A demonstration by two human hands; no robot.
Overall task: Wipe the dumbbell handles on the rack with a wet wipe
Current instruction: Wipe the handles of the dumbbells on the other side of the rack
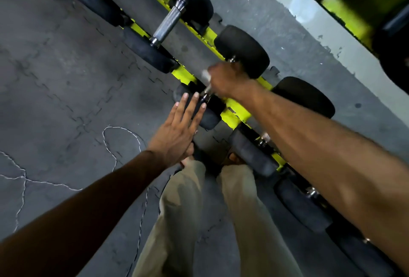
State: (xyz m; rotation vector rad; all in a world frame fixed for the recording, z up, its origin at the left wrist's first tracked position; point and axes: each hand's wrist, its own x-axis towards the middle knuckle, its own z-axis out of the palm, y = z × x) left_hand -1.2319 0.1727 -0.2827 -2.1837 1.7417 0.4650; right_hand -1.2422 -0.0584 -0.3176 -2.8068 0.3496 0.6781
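Observation:
A yellow rack [234, 113] runs diagonally from top left to bottom right, with several black dumbbells lying across it. My right hand [225, 79] grips the metal handle of the middle dumbbell [243, 51], with a white wet wipe [205, 75] showing at its fingers. The handle's lower end [207, 94] pokes out below the hand. My left hand [179, 130] is flat with straight fingers, its fingertips touching the near black head [209, 117] of that dumbbell. A bare knurled handle [169, 23] lies on the dumbbell to the upper left.
The floor is dark interlocking rubber mat [55, 66] with a thin white cord [124, 139] lying on it. My legs in beige trousers [183, 210] stand close to the rack. More dumbbells [303, 206] continue to the lower right under my right forearm.

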